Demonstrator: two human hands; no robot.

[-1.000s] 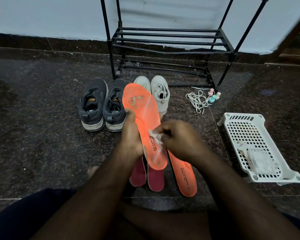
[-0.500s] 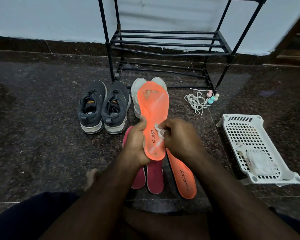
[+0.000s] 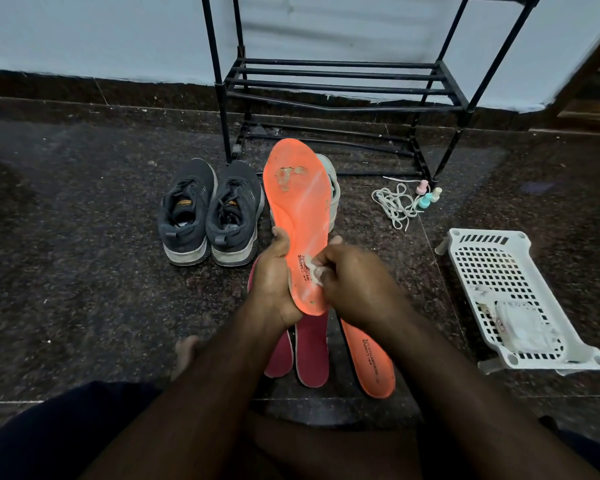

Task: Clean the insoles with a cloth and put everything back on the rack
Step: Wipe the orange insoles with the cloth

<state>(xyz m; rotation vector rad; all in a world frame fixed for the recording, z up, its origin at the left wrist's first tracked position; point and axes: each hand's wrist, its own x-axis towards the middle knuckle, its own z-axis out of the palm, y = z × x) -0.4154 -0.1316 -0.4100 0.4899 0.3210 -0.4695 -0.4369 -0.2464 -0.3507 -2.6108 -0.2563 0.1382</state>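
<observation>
My left hand (image 3: 274,282) grips the heel end of an orange insole (image 3: 300,209) and holds it upright above the floor. My right hand (image 3: 355,285) pinches a small white cloth (image 3: 315,271) against the insole's lower half. A worn patch shows near the insole's toe. On the floor below lie a second orange insole (image 3: 369,362) and two maroon insoles (image 3: 310,355), partly hidden by my hands. Behind stands the black metal rack (image 3: 340,84), its shelves bare.
A pair of dark grey sneakers (image 3: 210,213) sits left of centre; a white shoe (image 3: 333,192) is mostly hidden behind the raised insole. White laces (image 3: 394,204) and small pastel bottles (image 3: 428,195) lie by the rack's leg. At right sits a white perforated basket (image 3: 506,271) holding a clear packet.
The held insole has swung from leaning left to nearly upright, now covering the white shoes. My right hand with the cloth stays on its lower half.
</observation>
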